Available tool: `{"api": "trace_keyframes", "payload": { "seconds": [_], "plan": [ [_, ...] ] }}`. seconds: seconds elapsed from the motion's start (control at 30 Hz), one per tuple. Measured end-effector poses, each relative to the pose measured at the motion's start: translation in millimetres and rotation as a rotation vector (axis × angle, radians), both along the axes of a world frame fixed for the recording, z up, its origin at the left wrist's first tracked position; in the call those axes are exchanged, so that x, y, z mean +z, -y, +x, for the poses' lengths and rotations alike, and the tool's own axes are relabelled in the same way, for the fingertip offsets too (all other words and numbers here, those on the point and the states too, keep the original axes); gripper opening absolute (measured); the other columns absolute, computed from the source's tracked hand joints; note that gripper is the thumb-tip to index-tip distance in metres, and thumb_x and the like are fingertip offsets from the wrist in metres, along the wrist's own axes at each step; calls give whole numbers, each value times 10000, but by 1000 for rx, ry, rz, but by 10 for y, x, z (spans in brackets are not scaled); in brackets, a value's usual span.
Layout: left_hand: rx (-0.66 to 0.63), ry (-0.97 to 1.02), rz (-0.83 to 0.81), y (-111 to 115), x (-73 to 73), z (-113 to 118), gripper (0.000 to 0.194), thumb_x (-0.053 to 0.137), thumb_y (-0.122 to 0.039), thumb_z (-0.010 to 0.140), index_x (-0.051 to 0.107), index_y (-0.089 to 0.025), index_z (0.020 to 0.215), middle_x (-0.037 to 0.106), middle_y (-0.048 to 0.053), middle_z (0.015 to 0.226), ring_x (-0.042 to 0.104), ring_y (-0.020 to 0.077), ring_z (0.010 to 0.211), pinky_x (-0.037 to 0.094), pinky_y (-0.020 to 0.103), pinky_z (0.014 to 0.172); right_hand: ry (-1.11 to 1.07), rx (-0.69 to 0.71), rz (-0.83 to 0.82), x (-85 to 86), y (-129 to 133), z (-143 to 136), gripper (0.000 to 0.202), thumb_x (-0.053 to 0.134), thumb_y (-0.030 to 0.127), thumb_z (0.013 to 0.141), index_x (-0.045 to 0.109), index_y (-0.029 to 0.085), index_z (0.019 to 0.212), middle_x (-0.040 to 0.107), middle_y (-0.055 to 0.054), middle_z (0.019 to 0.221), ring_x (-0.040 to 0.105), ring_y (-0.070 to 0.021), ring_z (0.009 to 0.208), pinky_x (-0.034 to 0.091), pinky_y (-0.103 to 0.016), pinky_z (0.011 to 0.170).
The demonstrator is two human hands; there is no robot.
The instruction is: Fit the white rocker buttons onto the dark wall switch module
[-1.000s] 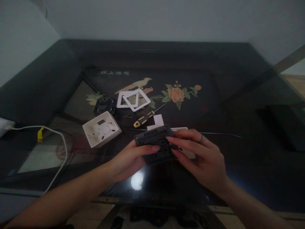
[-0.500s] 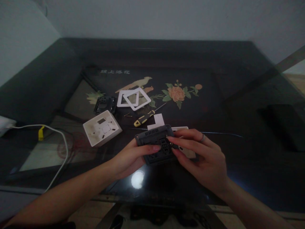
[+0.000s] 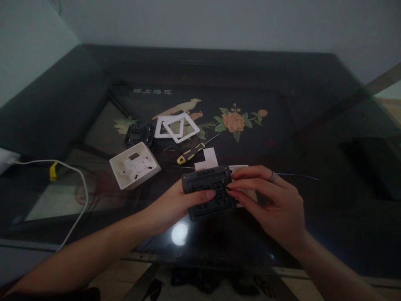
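My left hand [image 3: 175, 200] grips a dark grey wall socket module [image 3: 200, 205] from its left side, thumb lying across the face. At the module's right edge, the thumb and index finger of my right hand [image 3: 271, 202] are pinched together. Something tiny may be between those fingertips; it is too small and dark to name. Behind the module, partly covered by my right hand, lies a white box [image 3: 244, 168]. A white L-shaped piece [image 3: 211, 156] lies just beyond the module.
A yellow-and-black screwdriver [image 3: 191, 154], two screws [image 3: 169, 149] and two white square frames [image 3: 184, 139] lie farther back. To the left are a white mounting box [image 3: 134, 165], another dark module [image 3: 139, 134] and a white cable [image 3: 86, 188]. A dark flat object [image 3: 377, 165] lies right.
The module has shifted slightly to the right and tilted a little in my left hand. My right hand has moved slightly right, its fingertips drawn closer together at the module's edge.
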State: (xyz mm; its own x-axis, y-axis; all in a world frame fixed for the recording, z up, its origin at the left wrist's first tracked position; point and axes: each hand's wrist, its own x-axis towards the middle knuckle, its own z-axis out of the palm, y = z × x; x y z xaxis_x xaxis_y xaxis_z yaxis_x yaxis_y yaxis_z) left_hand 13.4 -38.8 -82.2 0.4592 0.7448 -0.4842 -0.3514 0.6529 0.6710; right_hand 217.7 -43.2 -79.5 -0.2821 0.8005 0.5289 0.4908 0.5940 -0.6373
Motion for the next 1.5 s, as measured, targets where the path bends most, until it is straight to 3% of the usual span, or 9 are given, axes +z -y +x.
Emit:
{"api": "trace_keyframes", "payload": {
  "seconds": [0.47,0.97,1.2,1.5],
  "plan": [
    [-58,-119,164,-3,-63,-28,373,825,-309,740,711,-193,1076,749,43,1089,656,253,1084,422,406,1042,197,65,279,-23,-33,20,68,663,72,878,707,122,867,729,-65,815,668,-135,748,563,-262,700],
    [-43,-90,129,14,-68,-15,352,849,-296,721,736,-212,1044,759,17,1076,665,220,1054,439,369,1028,332,193,438,-48,-56,105,89,608,45,891,673,78,942,737,-101,846,677,-196,803,572,-308,702],
    [-9,-43,64,-7,-5,6,428,873,-306,687,731,-170,1068,766,61,1071,673,266,1088,442,407,1046,179,99,295,-25,-33,57,82,691,119,872,709,123,952,730,-49,815,682,-134,749,588,-259,687],
    [-33,7,-44,11,30,-11,370,871,-275,698,736,-171,1026,779,52,969,709,236,974,497,366,951,259,102,449,-29,-22,72,83,720,113,845,729,146,920,736,-28,785,689,-139,750,601,-251,634]
  ]
}}
